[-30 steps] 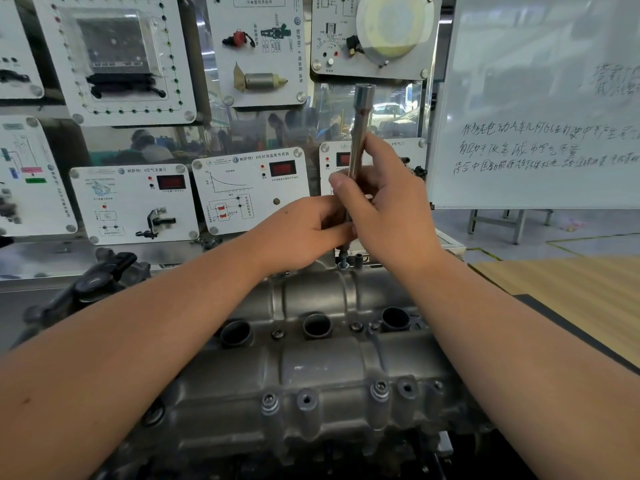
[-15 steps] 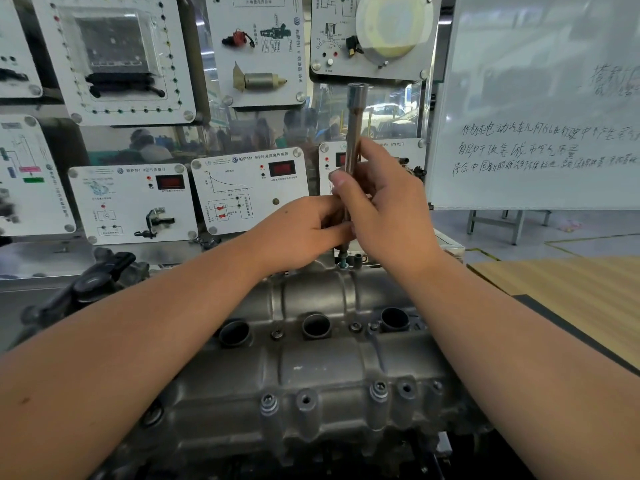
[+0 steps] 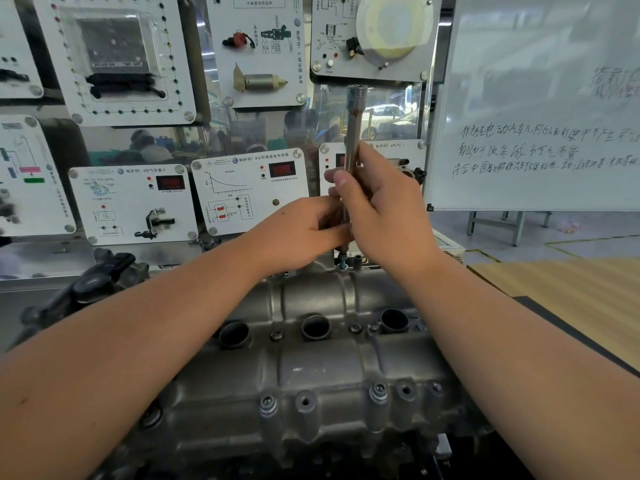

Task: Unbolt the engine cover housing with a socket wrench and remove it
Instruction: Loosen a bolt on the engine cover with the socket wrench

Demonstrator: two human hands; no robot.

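Observation:
The grey cast engine cover housing (image 3: 311,368) fills the lower middle of the head view, with three round wells across its top and bolts along its near flange. A long steel socket extension bar (image 3: 354,119) stands nearly upright over a bolt (image 3: 343,261) at the housing's far edge. My right hand (image 3: 377,209) grips the bar's middle, thumb across the front. My left hand (image 3: 304,230) pinches the bar's lower part from the left. The bar's lower tip is partly hidden by my fingers.
White training panels with sensors and red displays (image 3: 249,188) stand behind the engine. A whiteboard (image 3: 540,105) with handwriting rises at the right. A wooden tabletop (image 3: 568,299) lies at the right. A black part (image 3: 100,275) sits at the engine's left end.
The bar's top has tipped slightly left, closer to upright. Both hands keep their hold at the same spot.

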